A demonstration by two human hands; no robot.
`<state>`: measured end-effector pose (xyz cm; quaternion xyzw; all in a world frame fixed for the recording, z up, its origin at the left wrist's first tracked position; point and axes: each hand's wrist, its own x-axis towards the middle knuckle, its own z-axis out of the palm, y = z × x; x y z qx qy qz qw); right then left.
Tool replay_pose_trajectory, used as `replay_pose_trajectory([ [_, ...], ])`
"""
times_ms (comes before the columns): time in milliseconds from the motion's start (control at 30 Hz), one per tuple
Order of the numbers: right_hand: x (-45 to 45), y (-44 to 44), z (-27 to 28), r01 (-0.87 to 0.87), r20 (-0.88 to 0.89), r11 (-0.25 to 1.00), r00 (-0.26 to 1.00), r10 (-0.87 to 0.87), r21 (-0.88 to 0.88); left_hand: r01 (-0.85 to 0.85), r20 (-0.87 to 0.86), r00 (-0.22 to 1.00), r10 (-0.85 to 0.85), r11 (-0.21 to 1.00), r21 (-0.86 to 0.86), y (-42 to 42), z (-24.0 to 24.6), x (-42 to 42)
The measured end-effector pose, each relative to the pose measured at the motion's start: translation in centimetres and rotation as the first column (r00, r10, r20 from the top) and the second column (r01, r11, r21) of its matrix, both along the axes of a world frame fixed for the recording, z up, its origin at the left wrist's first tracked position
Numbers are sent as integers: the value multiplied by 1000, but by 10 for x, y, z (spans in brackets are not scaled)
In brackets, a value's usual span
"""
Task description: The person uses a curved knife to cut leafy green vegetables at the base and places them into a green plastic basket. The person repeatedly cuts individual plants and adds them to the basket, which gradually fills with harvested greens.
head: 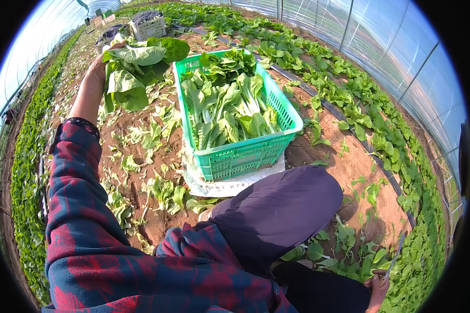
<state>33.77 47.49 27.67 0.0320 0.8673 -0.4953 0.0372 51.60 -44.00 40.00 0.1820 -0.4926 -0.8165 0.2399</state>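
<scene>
My left hand (100, 66) is raised at the upper left, gripping a bunch of leafy greens (131, 74). Its broad leaves hang to the right of my wrist, beside the green plastic crate (243, 146). Cut greens with pale stalks (227, 101) fill much of that crate, which stands on a white printed sheet (235, 187) in front of my knee. Low on the right, my right hand (377, 287) holds a knife (395, 256) by its handle, the thin blade pointing up and away from me.
Trimmed leaves (152, 133) litter the soil left of the crate. A black irrigation hose (329, 105) curves along the right, bordering rows of growing greens (348, 90). Farther back stands a pale crate (149, 29) with dark cloth on top. Clear plastic sheeting (384, 35) on hoops encloses the plot.
</scene>
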Motion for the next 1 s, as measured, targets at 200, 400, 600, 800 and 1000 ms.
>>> replay_pose_trajectory([
  [200, -16, -84, 22, 44, 157, 977, 985, -78, 210, -176, 279, 943, 179, 984, -38, -72, -42, -45],
  [400, -80, -29, -22, -144, 381, 894, 924, -32, 424, -57, 591, 800, 105, 993, -99, -116, -78, -151],
  [600, -123, -88, -3, -223, 584, 849, 803, -119, 479, 40, 679, 734, -7, 999, -33, -213, -141, -254],
  [800, -157, -111, -23, -230, 680, 887, 723, -120, 401, 128, 809, 502, 306, 899, -420, -265, -235, -313],
  [1000, -171, -91, -48, -261, 669, 839, 727, -155, 478, 280, 608, 98, 788, 564, -777, -261, -337, -329],
])
